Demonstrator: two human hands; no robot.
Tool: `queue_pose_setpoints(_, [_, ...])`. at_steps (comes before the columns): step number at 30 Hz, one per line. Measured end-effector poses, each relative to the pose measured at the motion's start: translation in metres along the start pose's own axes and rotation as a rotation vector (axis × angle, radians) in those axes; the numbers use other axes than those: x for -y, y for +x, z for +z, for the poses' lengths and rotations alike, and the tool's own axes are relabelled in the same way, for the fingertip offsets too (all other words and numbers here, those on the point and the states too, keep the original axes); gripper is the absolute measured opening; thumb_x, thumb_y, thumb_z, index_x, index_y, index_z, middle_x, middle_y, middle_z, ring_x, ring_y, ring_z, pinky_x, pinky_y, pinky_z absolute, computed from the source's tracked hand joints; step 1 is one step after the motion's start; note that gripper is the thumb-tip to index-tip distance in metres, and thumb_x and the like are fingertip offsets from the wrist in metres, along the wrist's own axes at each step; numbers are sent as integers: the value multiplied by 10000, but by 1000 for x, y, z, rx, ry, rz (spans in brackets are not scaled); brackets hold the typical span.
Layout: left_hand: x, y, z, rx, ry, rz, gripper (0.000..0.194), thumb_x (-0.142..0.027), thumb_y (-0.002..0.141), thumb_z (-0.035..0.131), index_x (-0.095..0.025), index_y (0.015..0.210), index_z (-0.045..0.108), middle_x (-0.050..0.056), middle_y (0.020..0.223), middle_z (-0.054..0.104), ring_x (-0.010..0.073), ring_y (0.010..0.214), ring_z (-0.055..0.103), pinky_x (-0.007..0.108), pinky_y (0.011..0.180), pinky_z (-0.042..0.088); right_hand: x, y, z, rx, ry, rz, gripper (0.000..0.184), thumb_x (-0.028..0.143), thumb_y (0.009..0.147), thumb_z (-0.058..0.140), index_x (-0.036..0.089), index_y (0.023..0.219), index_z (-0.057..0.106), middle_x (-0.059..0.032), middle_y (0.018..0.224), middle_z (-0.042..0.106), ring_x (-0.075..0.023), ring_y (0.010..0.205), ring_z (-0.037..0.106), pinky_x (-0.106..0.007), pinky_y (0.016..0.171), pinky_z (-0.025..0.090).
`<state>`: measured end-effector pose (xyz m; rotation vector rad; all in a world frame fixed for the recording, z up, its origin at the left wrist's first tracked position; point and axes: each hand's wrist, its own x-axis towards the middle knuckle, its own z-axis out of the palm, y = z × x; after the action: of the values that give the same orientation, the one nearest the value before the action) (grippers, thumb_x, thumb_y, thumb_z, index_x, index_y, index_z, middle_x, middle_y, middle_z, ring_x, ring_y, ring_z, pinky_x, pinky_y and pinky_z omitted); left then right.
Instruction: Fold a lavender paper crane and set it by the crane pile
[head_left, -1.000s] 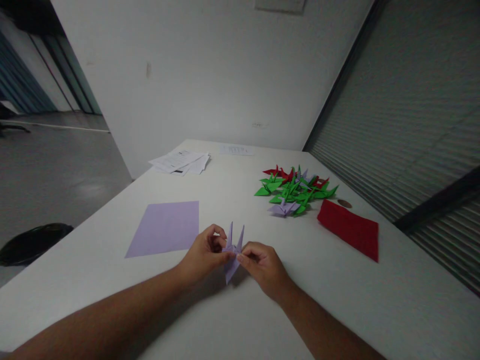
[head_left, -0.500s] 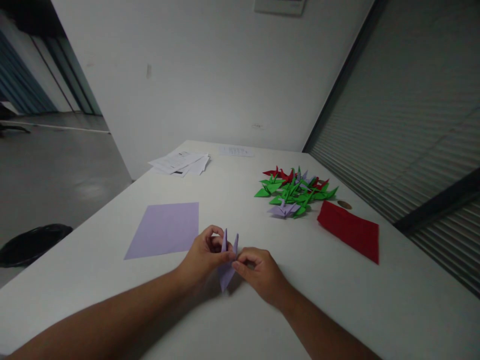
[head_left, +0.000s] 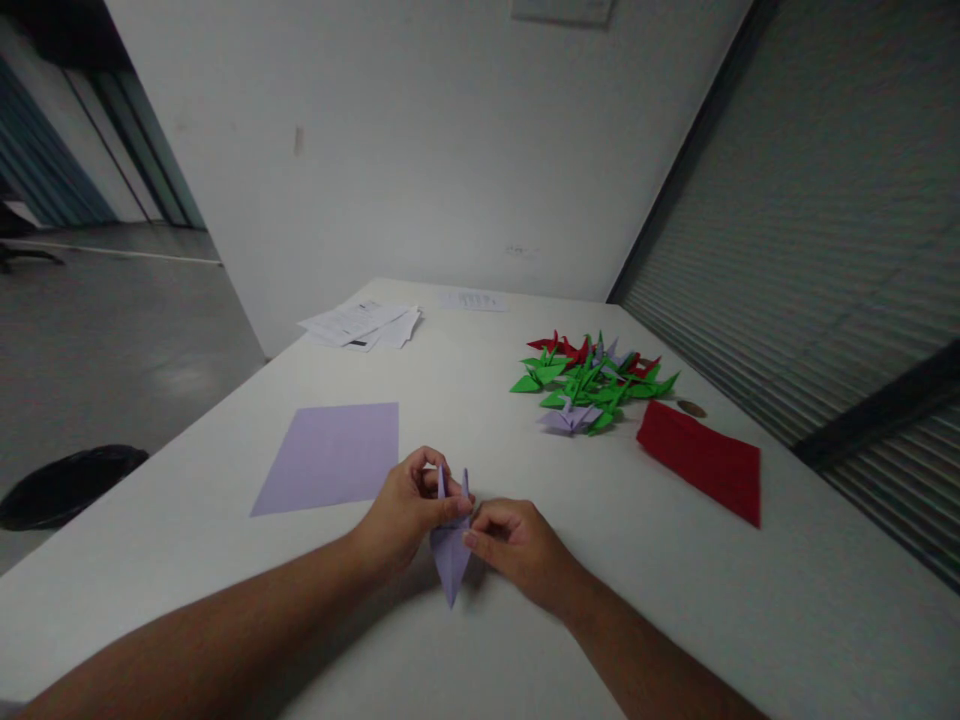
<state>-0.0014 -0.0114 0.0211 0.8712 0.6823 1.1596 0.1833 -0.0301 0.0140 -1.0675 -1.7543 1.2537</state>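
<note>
A person's left hand (head_left: 405, 510) and right hand (head_left: 517, 545) meet over a white table (head_left: 480, 620), each pinching a half-folded lilac paper figure (head_left: 451, 548) between thumb and fingertips — the left from the side, the right just below its middle, a grip that looks meant to keep the creases shut while the long lower point hangs toward the tabletop. Two thin tips rise between the hands. A flat lilac sheet (head_left: 330, 458) lies near the left hand, a red sheet (head_left: 701, 458) well apart to the right, and a heap of finished paper cranes (head_left: 592, 382) — green, red, lilac — beyond it. Printed papers (head_left: 364, 323) sit at the far edge. The figure's middle is hidden behind the fingers, and dim light blurs its folds.
</note>
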Motion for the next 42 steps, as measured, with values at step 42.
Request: queue_pose_setpoints(42, [-9, 13, -19, 4, 30, 70, 375, -136, 631, 948, -168, 887, 677, -9, 712, 729, 158, 749, 735, 270, 747, 560, -4, 2, -8, 18, 62, 63, 397, 498, 833, 731, 155, 657, 637, 27, 598, 513, -112, 582, 417, -250, 554, 298])
